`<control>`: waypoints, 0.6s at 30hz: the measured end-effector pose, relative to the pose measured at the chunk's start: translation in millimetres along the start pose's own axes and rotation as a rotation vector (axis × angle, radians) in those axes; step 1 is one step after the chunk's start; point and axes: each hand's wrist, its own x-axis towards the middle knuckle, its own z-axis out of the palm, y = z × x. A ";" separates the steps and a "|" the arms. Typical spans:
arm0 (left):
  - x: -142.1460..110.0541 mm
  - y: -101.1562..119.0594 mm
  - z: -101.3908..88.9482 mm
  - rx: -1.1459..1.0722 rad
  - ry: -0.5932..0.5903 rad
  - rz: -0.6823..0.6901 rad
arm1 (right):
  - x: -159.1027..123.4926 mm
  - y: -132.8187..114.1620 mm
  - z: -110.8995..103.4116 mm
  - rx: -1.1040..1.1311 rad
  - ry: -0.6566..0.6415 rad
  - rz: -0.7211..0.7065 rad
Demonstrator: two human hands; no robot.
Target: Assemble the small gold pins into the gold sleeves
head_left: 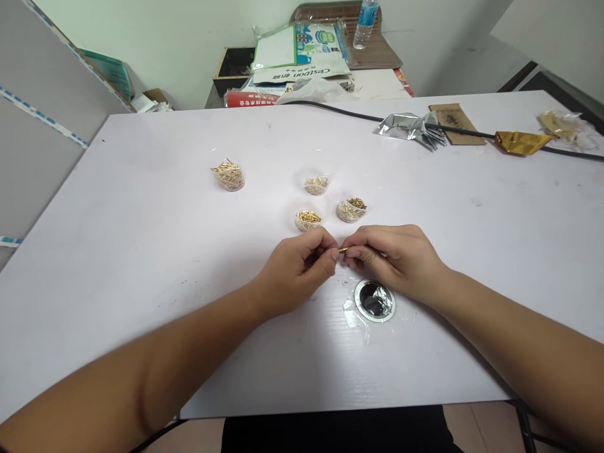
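Observation:
My left hand (309,261) and my right hand (389,255) meet over the white table, fingertips pinched. Between them shows a small gold metal pin (343,250), gripped from both sides; its ends are hidden by my fingers. Just beyond my left hand stands a clear cup of gold pins (308,219). Another cup (352,209), holding gold and darker brown pieces, is beyond my right hand. Behind these sits a cup of paler small pieces (316,184). Farther left, a fuller cup (228,175) has long gold pins sticking above its rim.
A round metal-rimmed grommet (374,301) with clear tape lies near my right wrist. A black cable (349,113) crosses the back right, by silver foil (406,127), brown cardboard (457,124) and gold foil (521,143). A water bottle (365,25) stands behind the table (141,251).

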 end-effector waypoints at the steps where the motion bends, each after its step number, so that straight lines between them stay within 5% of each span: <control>1: 0.0 -0.1 -0.1 0.001 0.000 -0.005 | 0.6 -0.3 -0.8 -0.019 -0.007 -0.014; 18: 1.2 2.2 0.6 -0.015 0.017 0.046 | -1.7 1.8 0.5 -0.208 0.024 -0.211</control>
